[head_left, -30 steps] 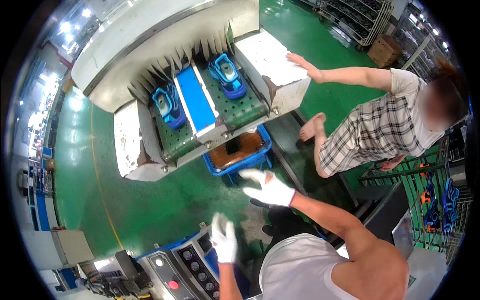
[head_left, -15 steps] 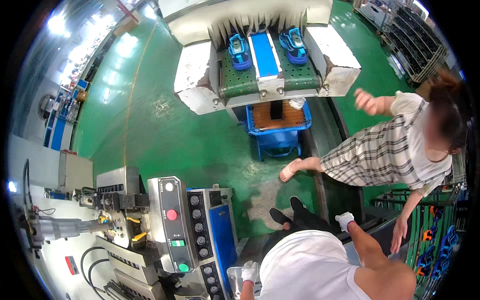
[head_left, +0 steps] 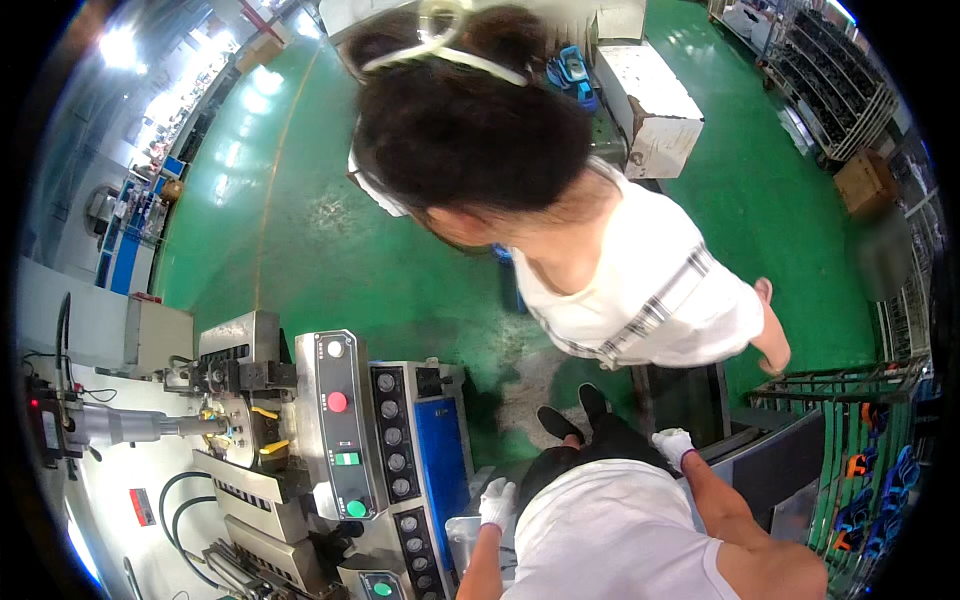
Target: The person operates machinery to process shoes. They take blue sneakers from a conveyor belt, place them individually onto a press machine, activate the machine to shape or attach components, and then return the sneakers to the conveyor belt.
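My left hand (head_left: 497,502), in a white glove, hangs beside the machine's front, next to a pale see-through panel (head_left: 464,535). Its fingers look loosely apart, with nothing seen in them. My right hand (head_left: 673,447), gloved too, is held out beside my right thigh with the fingers curled in; I make out nothing in it. Nearest to the left hand is the machine's control panel (head_left: 340,430), with red, white and green buttons. A blue sports shoe (head_left: 572,76) lies on the conveyor ahead, mostly hidden by a co-worker.
A co-worker (head_left: 640,280) in a white top leans across the space ahead, hiding much of the conveyor. One white conveyor side box (head_left: 655,110) still shows. On my right stands a green rack (head_left: 830,470) with blue and orange shoe parts. A loaded wire trolley (head_left: 835,85) is farther back.
The co-worker has moved from the right to the middle, now covering the left shoe and the blue bin. My right hand has come slightly inward; my left hand has risen a little.
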A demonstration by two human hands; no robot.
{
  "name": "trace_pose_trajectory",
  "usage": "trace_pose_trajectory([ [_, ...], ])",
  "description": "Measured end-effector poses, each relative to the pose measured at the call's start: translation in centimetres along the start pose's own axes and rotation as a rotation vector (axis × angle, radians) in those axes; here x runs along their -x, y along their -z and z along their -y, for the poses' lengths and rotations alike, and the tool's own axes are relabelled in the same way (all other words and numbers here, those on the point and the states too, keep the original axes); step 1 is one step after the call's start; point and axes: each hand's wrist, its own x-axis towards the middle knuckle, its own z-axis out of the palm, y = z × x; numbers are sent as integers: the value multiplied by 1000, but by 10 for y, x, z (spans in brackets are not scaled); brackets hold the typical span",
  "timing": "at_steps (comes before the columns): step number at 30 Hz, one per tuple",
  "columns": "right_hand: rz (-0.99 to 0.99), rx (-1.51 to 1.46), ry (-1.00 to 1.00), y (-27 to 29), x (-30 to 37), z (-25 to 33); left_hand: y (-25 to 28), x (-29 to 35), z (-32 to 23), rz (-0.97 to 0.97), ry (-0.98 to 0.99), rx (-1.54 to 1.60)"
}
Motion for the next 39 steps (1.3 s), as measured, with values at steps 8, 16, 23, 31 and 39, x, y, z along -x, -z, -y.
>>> trace_pose_trajectory([
  [8,-17,-76,-17,-2,-13,-25,-6,13,10,46,-4,-145],
  [16,114,-154,-114,16,17,17,-13,3,4,40,28,-40],
  [23,73,18,27,3,-31,57,-9,-24,9,-99,-47,-105],
  [31,475,454,47,-21,-101,227,-11,5,20,-447,159,319],
  [39,727,906,296,-163,-160,403,-75,54,23,-777,487,620],
])
